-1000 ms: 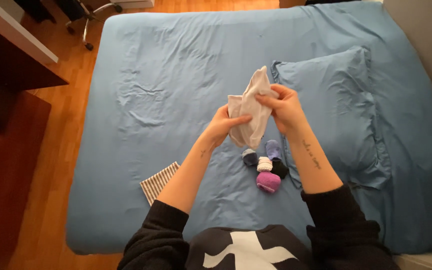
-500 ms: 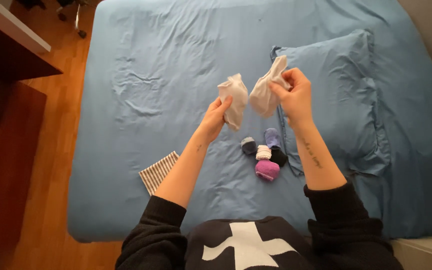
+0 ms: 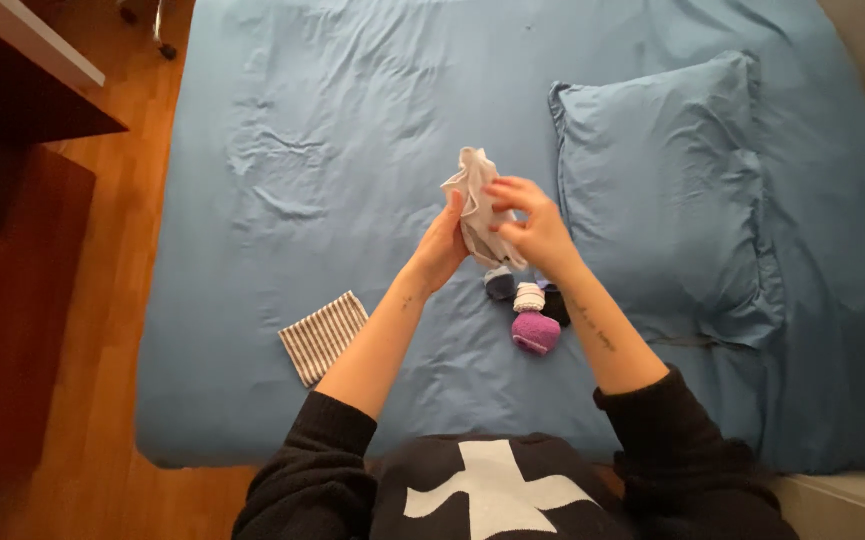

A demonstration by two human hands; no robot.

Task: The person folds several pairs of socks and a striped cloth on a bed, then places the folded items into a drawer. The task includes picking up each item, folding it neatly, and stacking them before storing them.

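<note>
Both my hands hold a pair of white socks pressed together above the blue bed. My left hand grips them from the left side. My right hand pinches them from the right, its fingers over the fabric. Just below my hands lies a small cluster of rolled sock balls: a purple one, a white one, a grey-blue one and a dark one partly hidden by my right forearm.
A striped folded cloth lies near the bed's front left edge. A blue pillow rests on the right. Wooden floor and a dark desk are at the left.
Half a second ago my hands were apart with one white sock in each. Now they have come together and the two socks are held as one bundle.
</note>
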